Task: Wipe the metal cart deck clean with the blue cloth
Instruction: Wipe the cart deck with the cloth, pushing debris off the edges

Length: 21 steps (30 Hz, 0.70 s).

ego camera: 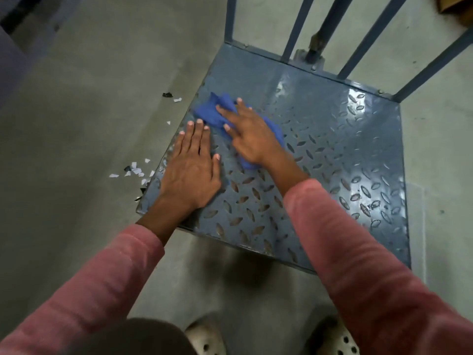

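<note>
The person bends over the cart, and the cloth lies bunched on the deck at about ten o'clock from its middle, close to the left edge. The right hand lies on top of it with straight, spread fingers, pressing rather than gripping, I'd say so the whole palm drives the rag across the plate. The left hand lies flat at eight o'clock, fingers straight and holding nothing, just beside the cloth; it looks like a brace for the lean. The two hands do not touch. The deck is blue-grey painted steel with raised lozenge treads, glossy at three o'clock and worn to brownish metal at six, and the cloth is soft and crumpled. Upright bars rise at twelve. Torn white and dark scraps lie on the concrete floor at nine, just off the deck's edge, probably where the wipe sends debris.
</note>
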### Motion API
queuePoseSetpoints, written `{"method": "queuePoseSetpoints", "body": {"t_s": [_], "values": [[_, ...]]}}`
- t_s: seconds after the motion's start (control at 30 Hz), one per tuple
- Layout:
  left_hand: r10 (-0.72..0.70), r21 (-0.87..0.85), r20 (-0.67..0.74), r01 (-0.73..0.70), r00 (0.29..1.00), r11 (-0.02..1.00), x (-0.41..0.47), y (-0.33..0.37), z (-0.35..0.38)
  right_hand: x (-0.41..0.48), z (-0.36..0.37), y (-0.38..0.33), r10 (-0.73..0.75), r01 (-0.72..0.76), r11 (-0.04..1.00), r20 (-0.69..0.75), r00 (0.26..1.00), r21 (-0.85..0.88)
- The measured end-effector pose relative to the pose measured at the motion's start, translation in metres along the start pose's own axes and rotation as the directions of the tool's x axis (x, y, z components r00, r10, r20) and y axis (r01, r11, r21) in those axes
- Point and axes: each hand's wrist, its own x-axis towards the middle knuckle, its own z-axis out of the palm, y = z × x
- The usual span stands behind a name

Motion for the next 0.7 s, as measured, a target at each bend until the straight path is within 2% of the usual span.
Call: {"method": "queuePoseSetpoints", "body": {"t_s": [0.07, 0.13, 0.23, 0.27, 0.3, 0.33, 0.37, 0.43, 0.47, 0.5, 0.7], "values": [[0.007, -0.001, 0.016, -0.007, 1.0, 1.0, 0.001, -0.002, 0.0, 0.01, -0.013, 0.031, 0.113, -0.113, 0.994, -0.019, 0.993, -0.007], [0.013, 0.004, 0.043, -0.014, 0.999, 1.0, 0.001, -0.002, -0.001, -0.013, -0.03, 0.067, 0.28, -0.285, 0.958, -0.112, 0.954, -0.034], [0.003, 0.018, 0.049, -0.004, 0.999, 1.0, 0.01, 0.001, -0.003, -0.061, -0.054, 0.106, 0.58, -0.589, 0.806, -0.278, 0.766, 0.06], [0.007, 0.022, 0.059, -0.008, 0.998, 1.0, 0.016, 0.002, -0.004, -0.07, -0.059, 0.105, 0.624, -0.627, 0.772, -0.306, 0.719, 0.102], [0.019, 0.023, 0.071, -0.02, 0.997, 1.0, 0.023, 0.003, -0.004, -0.07, -0.06, 0.098, 0.629, -0.623, 0.77, -0.335, 0.701, 0.142], [0.032, 0.019, 0.076, -0.034, 0.997, 0.999, 0.031, 0.003, -0.004, -0.064, -0.059, 0.084, 0.587, -0.57, 0.805, -0.354, 0.728, 0.163], [0.044, 0.012, 0.074, -0.045, 0.996, 0.999, 0.038, 0.003, -0.004, -0.052, -0.052, 0.067, 0.496, -0.475, 0.867, -0.349, 0.795, 0.152], [0.06, 0.011, 0.057, -0.06, 0.997, 0.998, 0.054, 0.0, -0.003, -0.015, -0.029, 0.032, 0.2, -0.179, 0.978, -0.223, 0.954, 0.112], [0.061, 0.013, 0.049, -0.061, 0.997, 0.998, 0.061, -0.001, -0.002, 0.007, -0.014, 0.019, 0.072, -0.061, 0.995, -0.134, 0.988, 0.084], [0.054, 0.015, 0.042, -0.055, 0.998, 0.998, 0.067, -0.003, 0.0, 0.031, -0.002, 0.013, 0.011, -0.007, 0.998, -0.069, 0.998, 0.062], [0.04, 0.019, 0.013, -0.04, 0.999, 0.999, 0.1, -0.006, 0.007, 0.141, -0.008, 0.038, 0.12, -0.121, 0.993, -0.045, 0.992, -0.015]]}}
